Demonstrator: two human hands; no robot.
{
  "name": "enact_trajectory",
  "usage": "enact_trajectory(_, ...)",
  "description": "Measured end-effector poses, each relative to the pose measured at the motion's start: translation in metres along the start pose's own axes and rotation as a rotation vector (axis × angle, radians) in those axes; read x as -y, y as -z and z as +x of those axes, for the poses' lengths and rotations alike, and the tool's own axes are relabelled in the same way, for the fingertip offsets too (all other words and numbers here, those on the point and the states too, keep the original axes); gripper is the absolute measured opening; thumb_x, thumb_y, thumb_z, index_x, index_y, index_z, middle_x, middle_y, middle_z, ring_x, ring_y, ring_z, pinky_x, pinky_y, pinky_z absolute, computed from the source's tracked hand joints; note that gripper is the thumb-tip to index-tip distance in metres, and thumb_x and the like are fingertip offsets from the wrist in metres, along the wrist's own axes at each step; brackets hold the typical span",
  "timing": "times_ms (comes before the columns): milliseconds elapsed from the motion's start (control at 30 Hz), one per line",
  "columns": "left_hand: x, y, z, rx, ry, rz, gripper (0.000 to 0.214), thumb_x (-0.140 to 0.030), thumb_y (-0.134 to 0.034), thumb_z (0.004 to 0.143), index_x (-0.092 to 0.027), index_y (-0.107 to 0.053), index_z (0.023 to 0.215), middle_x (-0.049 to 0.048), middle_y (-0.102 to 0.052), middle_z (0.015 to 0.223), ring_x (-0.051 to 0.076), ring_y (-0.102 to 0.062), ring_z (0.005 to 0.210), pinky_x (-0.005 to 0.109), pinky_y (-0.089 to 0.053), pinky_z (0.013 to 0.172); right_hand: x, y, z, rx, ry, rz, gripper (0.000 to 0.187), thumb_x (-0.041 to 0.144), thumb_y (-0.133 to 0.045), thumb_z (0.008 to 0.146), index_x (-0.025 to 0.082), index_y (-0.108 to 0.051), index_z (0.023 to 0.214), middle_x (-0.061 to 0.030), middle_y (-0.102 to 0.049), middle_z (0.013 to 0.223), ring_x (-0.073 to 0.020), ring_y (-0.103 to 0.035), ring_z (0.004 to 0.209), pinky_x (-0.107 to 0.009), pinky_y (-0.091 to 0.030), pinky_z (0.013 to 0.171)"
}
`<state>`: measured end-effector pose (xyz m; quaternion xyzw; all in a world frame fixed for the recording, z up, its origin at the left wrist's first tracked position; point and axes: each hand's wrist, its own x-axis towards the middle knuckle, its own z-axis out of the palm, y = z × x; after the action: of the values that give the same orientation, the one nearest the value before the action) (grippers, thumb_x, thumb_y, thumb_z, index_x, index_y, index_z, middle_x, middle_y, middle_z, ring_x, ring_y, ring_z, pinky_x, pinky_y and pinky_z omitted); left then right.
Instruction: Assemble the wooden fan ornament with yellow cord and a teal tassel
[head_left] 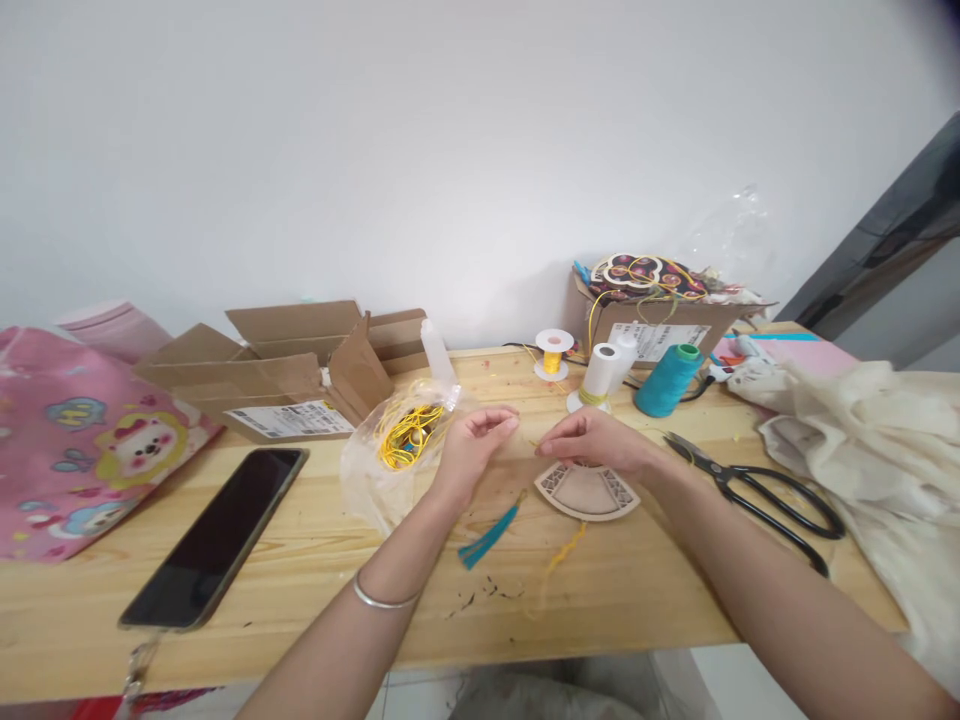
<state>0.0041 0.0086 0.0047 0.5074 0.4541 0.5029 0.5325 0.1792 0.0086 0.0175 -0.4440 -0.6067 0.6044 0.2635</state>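
My left hand [480,445] is raised above the table with thumb and fingertips pressed together; anything between them is too small to make out. Close by on the right, my right hand [589,440] pinches a thin yellow cord [533,442], whose short end sticks out toward the left hand. Just below the right hand is a fan-shaped wooden piece [587,492] with cut-out lattice corners. A yellow twisted cord [568,548] trails from its lower edge. On the table between my forearms lies a teal tassel [489,538], with small dark scraps in front of it.
Left of my hands, a clear bag [367,475] holds yellow cords, beside an opened carton [292,385] and a phone [214,540]. Behind are a yellow thread spool [553,357] and a teal thread cone [667,382]. Black-handled scissors [757,490] and cream cloth [847,450] lie right.
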Motion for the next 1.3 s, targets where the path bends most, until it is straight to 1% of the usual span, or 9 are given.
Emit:
enact_trajectory(200, -0.017, 0.013, -0.012, 0.379, 0.052, 0.702, 0.024, -0.040, -0.057, 0.063, -0.017, -0.065, 0.063, 0.0013, -0.061, 0.058, 0.013, -0.048, 0.052, 0.023, -0.031, 0.049, -0.005, 0.017, -0.001, 0.076, 0.017, -0.239, 0.018, 0.031, -0.061, 0.062, 0.015, -0.066, 0.054, 0.0056, -0.044, 0.039, -0.0037, -0.026, 0.038, -0.020, -0.018, 0.038)
enact_trajectory(300, -0.019, 0.011, -0.029, 0.418, 0.047, 1.021, 0.024, -0.041, -0.064, 0.053, -0.019, -0.064, 0.064, 0.0007, -0.059, 0.060, 0.014, -0.048, 0.053, 0.024, -0.028, 0.048, -0.006, 0.017, 0.001, 0.060, 0.021, -0.257, 0.018, 0.031, -0.061, 0.061, 0.015, -0.067, 0.055, 0.0052, -0.045, 0.039, -0.0040, -0.027, 0.038, -0.019, -0.019, 0.037)
enact_trajectory(433, -0.014, 0.007, -0.043, 0.434, -0.035, 1.134, 0.010, -0.028, -0.059, 0.059, -0.018, -0.061, 0.061, 0.0019, -0.058, 0.067, 0.015, -0.049, 0.061, 0.024, -0.030, 0.054, -0.008, 0.016, 0.003, 0.031, 0.047, -0.262, 0.022, 0.035, -0.060, 0.062, 0.014, -0.067, 0.059, 0.0050, -0.045, 0.040, -0.0040, -0.026, 0.038, -0.019, -0.020, 0.037)
enact_trajectory(567, -0.015, 0.010, -0.033, 0.438, 0.038, 1.068, 0.011, -0.027, -0.055, 0.062, -0.017, -0.060, 0.059, 0.0006, -0.058, 0.062, 0.013, -0.049, 0.057, 0.023, -0.031, 0.052, -0.011, 0.013, 0.005, 0.059, 0.060, -0.202, 0.028, 0.039, -0.059, 0.065, 0.013, -0.065, 0.058, 0.0059, -0.040, 0.039, -0.0033, -0.025, 0.038, -0.019, -0.018, 0.037)
enact_trajectory(667, -0.017, 0.010, -0.010, 0.333, 0.076, 0.911, 0.017, -0.032, -0.057, 0.063, -0.016, -0.061, 0.060, -0.0010, -0.056, 0.053, 0.012, -0.047, 0.050, 0.023, -0.031, 0.049, -0.016, 0.008, 0.010, 0.029, 0.052, -0.077, 0.029, 0.040, -0.060, 0.064, 0.011, -0.064, 0.061, 0.0063, -0.040, 0.040, -0.0031, -0.027, 0.038, -0.019, -0.020, 0.038)
enact_trajectory(833, -0.002, 0.004, 0.021, 0.082, 0.124, 0.140, 0.020, -0.030, -0.066, 0.058, -0.012, -0.059, 0.066, 0.0011, -0.062, 0.063, 0.010, -0.054, 0.056, 0.022, -0.041, 0.057, -0.022, -0.003, 0.018, -0.173, 0.036, 0.201, 0.033, 0.042, -0.063, 0.062, 0.011, -0.066, 0.074, 0.0060, -0.044, 0.044, -0.0034, -0.033, 0.040, -0.018, -0.024, 0.040)
enact_trajectory(933, 0.011, 0.004, 0.022, -0.004, 0.144, -0.121, 0.026, -0.024, -0.070, 0.056, -0.013, -0.059, 0.077, 0.0005, -0.063, 0.066, 0.009, -0.057, 0.060, 0.021, -0.043, 0.060, -0.022, -0.007, 0.019, -0.180, 0.013, 0.332, 0.035, 0.042, -0.064, 0.061, 0.012, -0.066, 0.079, 0.0056, -0.045, 0.046, -0.0036, -0.037, 0.042, -0.018, -0.026, 0.042)
enact_trajectory(1033, 0.015, 0.006, 0.015, 0.022, 0.184, -0.229, 0.033, -0.021, -0.070, 0.057, -0.014, -0.059, 0.088, 0.0008, -0.064, 0.070, 0.010, -0.059, 0.064, 0.020, -0.044, 0.064, -0.023, -0.010, 0.018, -0.179, 0.015, 0.344, 0.033, 0.041, -0.065, 0.062, 0.012, -0.066, 0.079, 0.0052, -0.046, 0.047, -0.0037, -0.039, 0.043, -0.018, -0.027, 0.043)
enact_trajectory(1300, 0.011, -0.003, 0.008, 0.117, 0.271, -0.280, 0.019, -0.021, -0.066, 0.062, -0.013, -0.063, 0.078, 0.0008, -0.062, 0.062, 0.009, -0.056, 0.057, 0.021, -0.043, 0.059, -0.024, -0.007, 0.019, -0.125, 0.025, 0.355, 0.031, 0.039, -0.064, 0.064, 0.012, -0.066, 0.078, 0.0039, -0.049, 0.048, -0.0042, -0.039, 0.044, -0.019, -0.028, 0.046)
